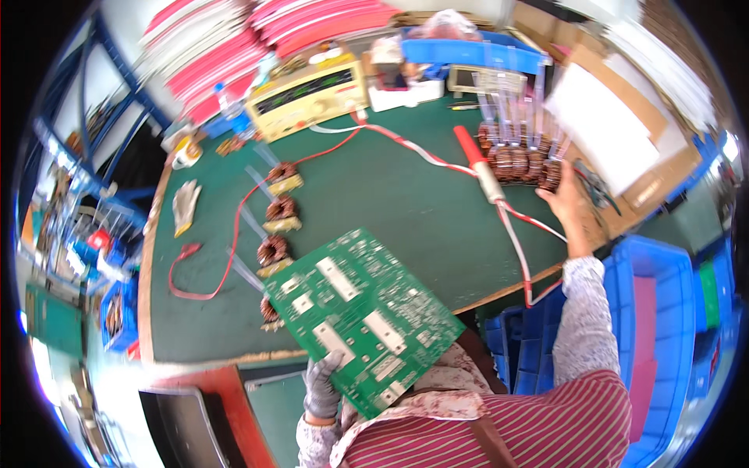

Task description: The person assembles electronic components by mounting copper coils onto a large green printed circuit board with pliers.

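"Which containers do you see, left to right?"

"On my remote feed, a small blue crate (123, 335) with brownish pieces in it sits low on the left, a blue bin (476, 54) holding a clear plastic bag (446, 26) is at the back, and a tall blue crate (674, 312) with pink sheets (644, 351) stands on the right."

"Hands, edges, room to move?"

"The gloved left hand (321, 388) pinches the lower left edge of the green circuit board (363, 316), which reaches over the front edge of the bench (390, 187) and partly hides the nearest in a row of copper coils (282, 210). I have open room between that row and the red-and-white tool (490, 186). The bare right hand (569, 204) curves its fingers at the end coil (551, 175) of the right cluster; I cannot tell whether it grips."

"Surface and room?"

"Dark green top; blue shelving (100, 129) left, a yellow instrument (308, 95) behind, cardboard (605, 86) right."
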